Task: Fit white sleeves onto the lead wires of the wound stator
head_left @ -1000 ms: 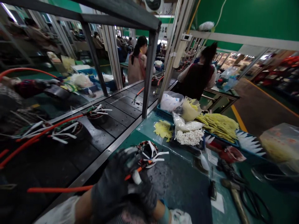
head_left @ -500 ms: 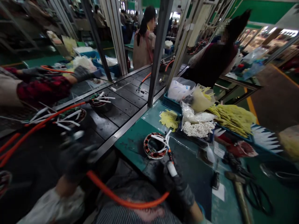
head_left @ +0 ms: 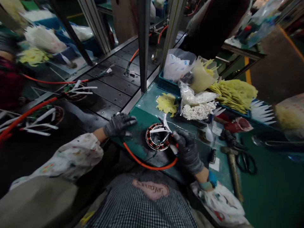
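Observation:
A round stator [head_left: 158, 141] with red-brown windings and white sleeved leads lies on the green bench [head_left: 266, 177] in front of me. My right hand [head_left: 188, 152], in a dark glove, is closed on the white nozzle end of an orange hose [head_left: 147, 164] right beside the stator. That hose loops along the bench edge toward my left hand [head_left: 118, 124]. The left hand, also gloved, lies spread flat on the bench edge, left of the stator, with nothing in it.
A black conveyor [head_left: 111, 95] on the left carries two more stators [head_left: 76, 91] with white leads. Bags of white pieces [head_left: 198, 110], yellow sleeves [head_left: 234, 91] and yellow scraps [head_left: 167, 103] lie behind. A hammer [head_left: 231, 166] and scissors [head_left: 247, 161] lie at right. A steel post [head_left: 143, 44] stands ahead.
My view tilted down. My left hand came off the hose and moved right onto the bench edge. My right hand carried the hose nozzle down beside the stator.

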Demonstrator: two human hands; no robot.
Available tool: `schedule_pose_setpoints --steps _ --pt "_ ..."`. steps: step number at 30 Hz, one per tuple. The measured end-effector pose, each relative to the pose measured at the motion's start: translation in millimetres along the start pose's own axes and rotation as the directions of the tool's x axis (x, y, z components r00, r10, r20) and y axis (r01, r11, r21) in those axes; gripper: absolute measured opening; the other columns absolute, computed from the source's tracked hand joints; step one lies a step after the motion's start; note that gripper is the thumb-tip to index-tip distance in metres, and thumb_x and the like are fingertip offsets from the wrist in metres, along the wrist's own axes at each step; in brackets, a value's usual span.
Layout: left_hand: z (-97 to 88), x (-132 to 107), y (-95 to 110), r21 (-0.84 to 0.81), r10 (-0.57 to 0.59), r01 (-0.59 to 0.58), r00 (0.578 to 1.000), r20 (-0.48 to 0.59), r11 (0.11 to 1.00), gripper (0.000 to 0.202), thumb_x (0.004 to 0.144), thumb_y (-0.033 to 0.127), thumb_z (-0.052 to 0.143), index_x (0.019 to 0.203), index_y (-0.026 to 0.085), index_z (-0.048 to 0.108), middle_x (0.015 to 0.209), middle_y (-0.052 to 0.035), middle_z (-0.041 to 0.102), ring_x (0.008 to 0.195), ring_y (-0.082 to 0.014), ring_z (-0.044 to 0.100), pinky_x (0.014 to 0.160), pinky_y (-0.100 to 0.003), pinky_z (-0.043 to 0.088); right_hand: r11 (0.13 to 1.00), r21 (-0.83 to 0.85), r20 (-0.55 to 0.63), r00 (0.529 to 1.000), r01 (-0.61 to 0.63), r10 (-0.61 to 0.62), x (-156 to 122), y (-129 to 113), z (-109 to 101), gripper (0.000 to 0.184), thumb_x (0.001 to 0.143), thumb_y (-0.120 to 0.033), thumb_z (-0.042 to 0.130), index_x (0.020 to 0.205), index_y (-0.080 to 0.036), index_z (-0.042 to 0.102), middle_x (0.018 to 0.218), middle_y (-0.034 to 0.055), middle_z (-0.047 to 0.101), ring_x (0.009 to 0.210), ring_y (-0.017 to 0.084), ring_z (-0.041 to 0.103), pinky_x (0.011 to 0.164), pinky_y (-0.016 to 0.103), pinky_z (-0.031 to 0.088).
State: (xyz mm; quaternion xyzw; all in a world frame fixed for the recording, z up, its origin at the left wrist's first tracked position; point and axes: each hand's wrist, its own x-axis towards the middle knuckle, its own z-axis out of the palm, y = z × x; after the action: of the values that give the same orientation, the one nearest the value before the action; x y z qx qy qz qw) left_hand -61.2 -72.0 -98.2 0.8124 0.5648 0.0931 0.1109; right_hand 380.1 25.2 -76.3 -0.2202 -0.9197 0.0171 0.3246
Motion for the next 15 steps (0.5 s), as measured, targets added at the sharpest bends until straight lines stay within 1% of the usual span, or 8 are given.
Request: schedule_pose_setpoints --steps 2,3,6,9,12,13,14,15 --pt "-6.1 8.7 12.9 0.027 0.094 -0.093 0.995 -0.028 0.995 0.046 0.112 0.057 0.072 0.145 0.026 0.079 0.156 -0.0153 0.078 0.135 -0.0300 0.074 0.128 -0.052 0.050 0.986 0.030 0.144 0.975 0.165 -0.168 17.9 3.9 -8.7 0.042 0.120 -0.039 0.063 0.159 -0.028 0.074 0.141 0.0143 0.082 0.125 0.032 0.075 0.103 0.049 0.069" --pt "-8.8 14.9 22.5 0.042 0.191 -0.189 0.981 -0.047 0.981 0.039 0.114 0.053 0.072 0.145 0.030 0.080 0.154 -0.0108 0.081 0.136 -0.0265 0.074 0.131 -0.048 0.048 0.972 0.063 0.243 0.941 0.228 -0.237 28.6 6.6 -12.9 0.045 0.119 -0.041 0.066 0.162 -0.029 0.072 0.142 0.0139 0.082 0.123 0.032 0.074 0.100 0.049 0.069" --pt "-15.7 37.8 54.1 0.109 0.506 -0.496 0.857 -0.099 0.862 0.032 0.114 0.039 0.077 0.145 0.042 0.079 0.150 0.0013 0.084 0.141 -0.0185 0.076 0.137 -0.038 0.046 0.932 0.129 0.513 0.781 0.338 -0.355 64.5 12.7 -22.1 0.052 0.116 -0.046 0.073 0.163 -0.025 0.071 0.149 0.0175 0.080 0.119 0.034 0.072 0.094 0.049 0.068" --pt "-21.8 59.3 76.1 0.153 0.627 -0.610 0.770 -0.115 0.777 0.029 0.114 0.029 0.074 0.141 0.039 0.080 0.155 0.0023 0.082 0.148 -0.0179 0.075 0.141 -0.039 0.046 0.901 0.168 0.643 0.649 0.399 -0.407 95.8 12.1 -24.4 0.037 0.116 -0.045 0.073 0.145 -0.024 0.082 0.146 0.0167 0.081 0.115 0.034 0.074 0.082 0.044 0.065" --pt "-27.1 71.7 85.4 0.160 0.632 -0.614 0.767 -0.109 0.773 0.020 0.114 0.029 0.074 0.131 0.034 0.084 0.151 0.0000 0.084 0.149 -0.0204 0.076 0.141 -0.041 0.049 0.873 0.236 0.706 0.542 0.427 -0.456 112.6 9.5 -21.6 0.026 0.112 -0.040 0.080 0.133 -0.026 0.087 0.139 0.0136 0.085 0.118 0.034 0.077 0.076 0.042 0.062" --pt "-28.6 73.3 87.1 0.161 0.627 -0.610 0.773 -0.096 0.776 0.020 0.113 0.027 0.075 0.129 0.033 0.084 0.150 -0.0005 0.084 0.148 -0.0209 0.076 0.142 -0.041 0.049 0.872 0.244 0.720 0.522 0.425 -0.457 114.8 9.0 -19.9 0.025 0.109 -0.040 0.083 0.130 -0.027 0.088 0.137 0.0132 0.085 0.118 0.034 0.078 0.077 0.042 0.063" --pt "-30.0 73.8 88.6 0.163 0.617 -0.601 0.783 -0.076 0.782 0.020 0.112 0.025 0.075 0.128 0.033 0.085 0.149 -0.0011 0.085 0.148 -0.0212 0.076 0.142 -0.042 0.049 0.878 0.241 0.724 0.526 0.414 -0.447 115.8 8.6 -17.7 0.024 0.107 -0.041 0.086 0.127 -0.028 0.088 0.135 0.0129 0.086 0.117 0.034 0.078 0.077 0.041 0.063" --pt "-31.0 73.4 90.0 0.166 0.604 -0.589 0.795 -0.056 0.791 0.021 0.111 0.023 0.076 0.127 0.032 0.085 0.148 -0.0017 0.085 0.147 -0.0215 0.076 0.142 -0.042 0.049 0.892 0.231 0.712 0.557 0.389 -0.427 115.9 8.1 -14.8 0.023 0.104 -0.040 0.089 0.124 -0.028 0.089 0.131 0.0119 0.087 0.113 0.033 0.079 0.077 0.040 0.062"
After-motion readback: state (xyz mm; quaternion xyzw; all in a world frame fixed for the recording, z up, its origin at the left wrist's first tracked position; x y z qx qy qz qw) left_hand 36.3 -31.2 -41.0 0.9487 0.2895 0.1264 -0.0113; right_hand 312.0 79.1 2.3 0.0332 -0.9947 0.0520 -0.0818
